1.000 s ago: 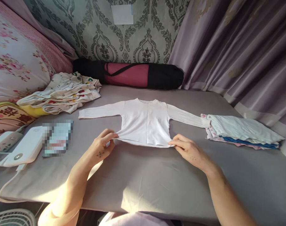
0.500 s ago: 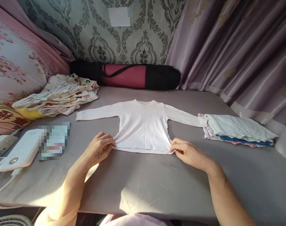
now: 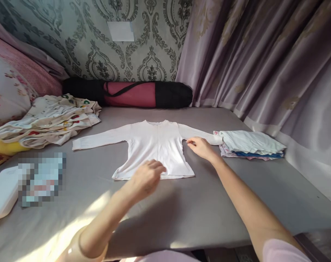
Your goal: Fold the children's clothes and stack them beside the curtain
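Observation:
A white long-sleeved shirt (image 3: 154, 149) lies spread flat on the grey sheet, its collar at the far side and its sleeves out to both sides. Over its lower middle hovers my left hand (image 3: 147, 177), fingers loosely bent and somewhat apart, with nothing seen in them; it hides part of the hem. My right hand (image 3: 200, 147) is beside the shirt's right armpit, just below the sleeve. Its thumb and fingers are slightly apart and hold nothing visible. The right cuff touches a folded stack of clothes (image 3: 254, 142).
A heap of patterned clothes (image 3: 64, 116) lies at the left. Behind, a black and dark red roll bag (image 3: 130, 94) lies along the wall. A white power bank (image 3: 7, 189) and a blurred packet (image 3: 44, 178) are at the front left. A curtain (image 3: 236, 72) hangs at the right.
Both hands have let go of the shirt's bottom corners, after pulling the hem nearer and flat. My left hand has moved right, my right hand up toward the right sleeve. The view has swung right.

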{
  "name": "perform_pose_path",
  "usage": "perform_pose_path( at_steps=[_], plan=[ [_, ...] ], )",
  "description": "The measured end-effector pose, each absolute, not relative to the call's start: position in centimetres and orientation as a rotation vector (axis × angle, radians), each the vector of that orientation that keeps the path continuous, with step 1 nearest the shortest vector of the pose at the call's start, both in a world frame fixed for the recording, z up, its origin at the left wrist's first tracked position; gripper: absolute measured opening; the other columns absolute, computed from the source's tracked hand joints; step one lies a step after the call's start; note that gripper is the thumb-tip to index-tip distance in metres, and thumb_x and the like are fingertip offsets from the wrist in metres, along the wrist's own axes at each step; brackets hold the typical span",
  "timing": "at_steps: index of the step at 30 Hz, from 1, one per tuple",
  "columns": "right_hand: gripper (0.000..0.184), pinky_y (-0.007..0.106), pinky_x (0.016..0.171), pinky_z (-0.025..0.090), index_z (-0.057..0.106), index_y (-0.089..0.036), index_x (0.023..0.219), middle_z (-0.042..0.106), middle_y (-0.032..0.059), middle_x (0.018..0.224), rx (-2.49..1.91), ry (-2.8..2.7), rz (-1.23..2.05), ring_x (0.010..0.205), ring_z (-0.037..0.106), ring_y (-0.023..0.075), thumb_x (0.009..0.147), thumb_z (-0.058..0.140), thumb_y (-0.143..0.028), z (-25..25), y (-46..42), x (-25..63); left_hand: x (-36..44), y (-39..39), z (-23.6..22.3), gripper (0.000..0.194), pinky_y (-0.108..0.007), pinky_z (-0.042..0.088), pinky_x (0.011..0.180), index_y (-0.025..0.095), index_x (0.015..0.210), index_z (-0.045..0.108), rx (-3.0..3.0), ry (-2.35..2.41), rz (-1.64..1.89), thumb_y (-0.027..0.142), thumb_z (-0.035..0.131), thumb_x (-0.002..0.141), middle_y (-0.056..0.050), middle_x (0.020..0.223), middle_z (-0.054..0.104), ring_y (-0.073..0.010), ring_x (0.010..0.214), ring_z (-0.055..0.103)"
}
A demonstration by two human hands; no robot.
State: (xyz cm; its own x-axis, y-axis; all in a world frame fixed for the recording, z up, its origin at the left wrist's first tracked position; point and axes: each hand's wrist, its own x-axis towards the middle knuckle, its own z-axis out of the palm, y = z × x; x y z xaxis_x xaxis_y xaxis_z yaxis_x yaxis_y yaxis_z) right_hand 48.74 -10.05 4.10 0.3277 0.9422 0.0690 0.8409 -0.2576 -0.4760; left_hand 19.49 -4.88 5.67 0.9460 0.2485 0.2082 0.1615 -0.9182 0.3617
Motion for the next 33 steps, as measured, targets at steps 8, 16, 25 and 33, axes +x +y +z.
perform_pose_path(
  at_steps=[8,16,25,33],
  plan=[
    [0.036,0.03,0.084,0.044,0.062,-0.023,0.117,0.057,0.0095,0.123,-2.457,-1.787,-0.014,0.105,0.059,0.0222,0.092,0.038,-0.014,3.0,-6.1,47.6,29.0,-10.3,3.0,0.013,-0.04,0.049,0.076,0.015,0.091,0.06,2.862,0.464,0.255,0.021,0.049,0.091,-0.014,0.095,0.061,-0.0265,0.09,0.056],
    [0.042,0.033,0.084,0.041,0.057,-0.023,0.122,0.054,0.0106,0.124,-2.479,-1.944,-0.012,0.107,0.056,0.0221,0.096,0.026,-0.013,3.0,-5.6,48.6,29.7,-10.2,2.1,0.026,-0.034,0.048,0.073,0.016,0.084,0.062,2.902,0.469,0.321,0.018,0.038,0.095,-0.008,0.089,0.062,-0.0217,0.085,0.058],
    [0.039,0.032,0.089,0.04,0.058,-0.024,0.121,0.056,0.0093,0.123,-2.345,-2.047,-0.109,0.111,0.051,0.0207,0.096,0.031,-0.013,2.0,-5.6,50.2,29.4,-9.7,1.5,0.025,-0.03,0.048,0.08,0.019,0.087,0.066,2.692,0.416,0.357,0.023,0.043,0.096,-0.006,0.092,0.064,-0.019,0.088,0.057],
    [0.042,0.034,0.094,0.041,0.065,-0.021,0.115,0.061,0.009,0.123,-2.437,-1.845,0.016,0.114,0.053,0.0233,0.09,0.035,-0.007,3.3,-5.2,50.0,29.2,-9.6,1.2,0.022,-0.031,0.048,0.082,0.019,0.093,0.067,2.669,0.351,0.381,0.021,0.046,0.093,-0.006,0.093,0.063,-0.0192,0.089,0.055]
  ],
)
